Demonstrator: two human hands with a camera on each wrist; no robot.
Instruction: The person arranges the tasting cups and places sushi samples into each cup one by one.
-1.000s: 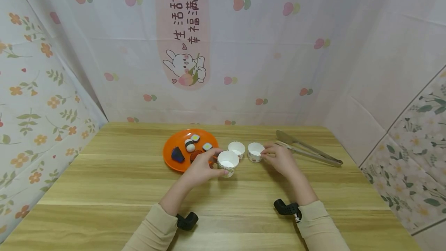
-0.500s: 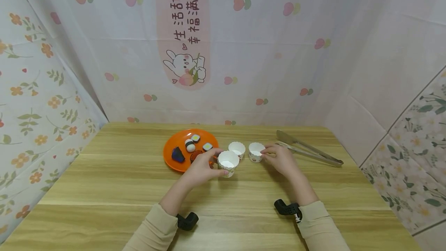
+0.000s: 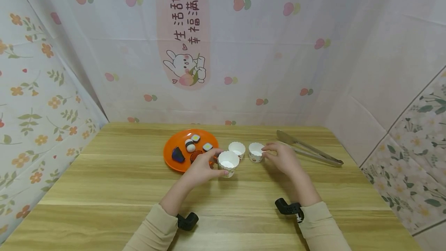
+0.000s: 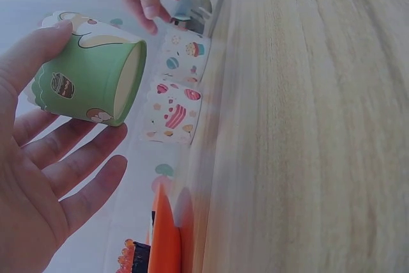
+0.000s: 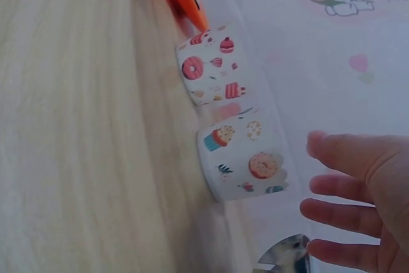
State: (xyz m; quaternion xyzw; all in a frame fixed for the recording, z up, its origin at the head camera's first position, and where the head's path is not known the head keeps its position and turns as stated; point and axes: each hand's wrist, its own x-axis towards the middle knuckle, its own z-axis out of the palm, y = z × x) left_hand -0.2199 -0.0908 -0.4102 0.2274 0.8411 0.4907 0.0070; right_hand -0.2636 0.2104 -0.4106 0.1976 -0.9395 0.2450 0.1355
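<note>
My left hand [image 3: 202,170] holds a green paper baking cup [image 4: 89,81] above the table, thumb on one side and fingers on the other. Its scalloped rim faces up in the head view. Two white paper baking cups stand side by side behind it. One, with pink cake prints [image 5: 211,68], is nearer the plate; the other has cupcake and donut prints [image 5: 243,158]. Just right of that second cup is my right hand [image 3: 285,160]. In the right wrist view its fingers are fairly straight and apart from the cup, with nothing between them.
An orange plate [image 3: 169,156] on the left carries several toy-like sushi pieces, including a dark blue one [image 3: 178,154] and a white one with a black band [image 3: 189,145]. Metal tongs [image 3: 315,153] lie behind and right of my right hand. Patterned cloth [image 3: 265,57] hangs behind the table.
My right hand has eased away from the right white cup, slightly rightward. The left hand and its green cup stay put.
</note>
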